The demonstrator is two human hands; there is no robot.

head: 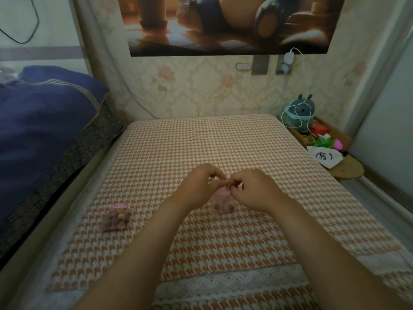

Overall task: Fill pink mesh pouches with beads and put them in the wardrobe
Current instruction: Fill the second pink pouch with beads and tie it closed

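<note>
Dim, warm indoor light, evenly spread, without hard shadows. Brightest on the poster (223, 23) at the top, with a pale sheen along its lower part. Darkest over the bedding (44, 130) at left and in the gap beneath. Soft focus throughout; motion blur on left hand (201, 186), right hand (254, 191) and pouch (222, 203) at centre. Only faint shade under the forearms. Heavy wide-angle bowing of straight lines toward right edge and upper left.

There is just one camera. It sits on the person's head and looks forward and down over the bed (201, 142). The left hand (201, 184) and right hand (252, 191) are close below it. Farther off it faces the wall (201, 90) with a picture (223, 23).
</note>
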